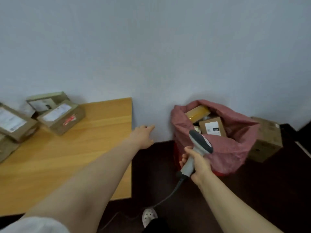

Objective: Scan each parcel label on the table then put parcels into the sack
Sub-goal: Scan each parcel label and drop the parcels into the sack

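- Desk (87, 148): four boxes are seen grouped at the far left corner and along the left edge.
  - The front parcel (62, 116) lies label up, nearest the desk's middle.
  - The rear parcel (44, 102) sits behind it, near the wall.
  - The left parcel (13, 123) lies label up at the left edge.
  - The cut-off parcel (5, 148) is only partly in view below it.
- Sack (232, 148): pink, mouth open, standing on the floor against the wall, well beyond the desk's right edge. Two boxes are visible inside, the bagged parcel (212, 126) with a white label and the taped parcel (197, 112) behind it. More may lie beneath, but this cannot be told.
- Left hand (143, 133): held out just beyond the desk's right edge, between desk and sack. The fingers are straight and loosely spread, and nothing is held.
- Right hand (196, 163): wrapped round the grip of the scanner (200, 142), which is held in front of the sack. Its cable (168, 197) trails to the floor.
- Progress (judged): the task is partly done. At least two parcels are bagged and at least four are yet to be moved. Whether the labels of those four have been scanned cannot be told.
- Capacity (judged): the sack appears fairly full, so room for four more may be tight.
- A carton (267, 140) stands on the floor just beside the sack. Its part in the task is not evident.
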### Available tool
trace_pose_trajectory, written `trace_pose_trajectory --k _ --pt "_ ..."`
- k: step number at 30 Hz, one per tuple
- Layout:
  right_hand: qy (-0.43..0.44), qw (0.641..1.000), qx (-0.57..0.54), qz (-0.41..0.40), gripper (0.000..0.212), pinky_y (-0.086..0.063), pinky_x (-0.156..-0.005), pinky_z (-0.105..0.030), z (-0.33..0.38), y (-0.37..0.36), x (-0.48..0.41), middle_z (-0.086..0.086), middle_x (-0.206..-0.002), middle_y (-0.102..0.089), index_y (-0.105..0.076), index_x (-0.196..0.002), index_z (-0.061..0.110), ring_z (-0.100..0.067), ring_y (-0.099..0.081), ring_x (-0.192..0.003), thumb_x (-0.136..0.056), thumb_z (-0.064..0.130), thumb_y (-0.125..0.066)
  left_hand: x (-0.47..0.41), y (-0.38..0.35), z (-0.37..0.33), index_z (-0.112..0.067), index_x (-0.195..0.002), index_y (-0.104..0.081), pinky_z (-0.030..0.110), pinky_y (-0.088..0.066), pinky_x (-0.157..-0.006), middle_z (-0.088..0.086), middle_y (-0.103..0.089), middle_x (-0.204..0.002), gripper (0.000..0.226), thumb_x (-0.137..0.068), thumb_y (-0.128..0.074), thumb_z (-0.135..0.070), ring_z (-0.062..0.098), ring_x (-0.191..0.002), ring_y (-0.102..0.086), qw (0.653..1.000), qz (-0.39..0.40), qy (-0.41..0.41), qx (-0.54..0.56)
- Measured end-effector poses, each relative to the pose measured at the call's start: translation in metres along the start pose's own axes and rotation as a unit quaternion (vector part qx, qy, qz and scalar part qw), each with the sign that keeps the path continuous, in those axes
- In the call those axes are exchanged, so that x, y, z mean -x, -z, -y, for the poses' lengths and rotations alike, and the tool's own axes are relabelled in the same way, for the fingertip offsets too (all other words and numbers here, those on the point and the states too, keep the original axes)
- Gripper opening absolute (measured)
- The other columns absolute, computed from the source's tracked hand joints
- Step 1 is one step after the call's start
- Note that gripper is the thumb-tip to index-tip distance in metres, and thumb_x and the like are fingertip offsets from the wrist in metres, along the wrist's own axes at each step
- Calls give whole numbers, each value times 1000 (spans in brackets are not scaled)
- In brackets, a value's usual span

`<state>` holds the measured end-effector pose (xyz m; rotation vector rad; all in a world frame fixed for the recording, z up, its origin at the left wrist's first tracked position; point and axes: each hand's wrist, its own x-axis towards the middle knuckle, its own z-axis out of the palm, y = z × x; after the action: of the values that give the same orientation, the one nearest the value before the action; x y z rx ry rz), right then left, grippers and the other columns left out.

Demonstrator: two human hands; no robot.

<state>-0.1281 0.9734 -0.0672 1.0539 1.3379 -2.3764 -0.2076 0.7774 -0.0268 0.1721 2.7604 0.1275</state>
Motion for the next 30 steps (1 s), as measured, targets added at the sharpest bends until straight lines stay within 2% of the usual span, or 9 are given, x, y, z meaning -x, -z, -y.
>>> trace_pose_trajectory --k 2,4,9,13,18,22,30 --pt "-10 998 37 43 7 -50 -44 -25 -27 -36 18 -4 -49 -57 -62 -86 8 -13 -53 -42 -88 2 -65 34 5 40 -27 -154 -11 44 -35 -106 10 -22 -156 73 -95 -52 -38 31 -140 -28 999 -6 42 11" --pt "-19 994 75 79 6 -49 -48 -27 -54 -75 39 -5 -49 -57 -62 -86 5 -14 -52 -43 -87 1 -65 65 10 83 -25 -154 -7 45 -35 -108 10 -20 -157 75 -95 -52 -38 30 -140 -27 996 -14 80 33" --pt "-66 977 118 164 9 -47 -52 -33 -116 -172 82 -11 -51 -56 -59 -83 1 -22 -51 -47 -89 2 -65 128 12 197 -20 -154 -4 43 -40 -105 11 -24 -155 80 -95 -53 -41 31 -137 -33 983 -44 167 64" --pt "-73 968 151 186 5 -46 -56 -38 -172 -259 103 -12 -55 -57 -61 -89 2 -25 -50 -51 -90 5 -65 172 6 299 -17 -154 -1 42 -41 -104 12 -24 -155 83 -95 -53 -43 30 -136 -34 968 -43 223 104" --pt "-93 965 156 189 5 -46 -54 -35 -229 -346 122 -10 -53 -57 -62 -91 2 -22 -48 -48 -90 6 -65 203 0 404 -15 -154 -1 40 -38 -107 12 -23 -155 84 -94 -53 -43 29 -140 -28 954 -35 263 141" --pt "-82 968 150 185 7 -47 -51 -32 -240 -380 114 -9 -54 -55 -60 -85 2 -20 -48 -46 -89 5 -65 183 0 445 -16 -154 -3 41 -35 -109 12 -21 -156 84 -93 -54 -45 29 -142 -25 953 -32 256 156" --pt "-74 975 138 155 9 -46 -49 -30 -222 -434 40 -9 -53 -53 -58 -83 2 -18 -48 -43 -87 3 -65 103 11 474 -15 -154 -8 42 -33 -110 11 -23 -155 84 -91 -56 -45 29 -141 -25 956 -36 240 165"
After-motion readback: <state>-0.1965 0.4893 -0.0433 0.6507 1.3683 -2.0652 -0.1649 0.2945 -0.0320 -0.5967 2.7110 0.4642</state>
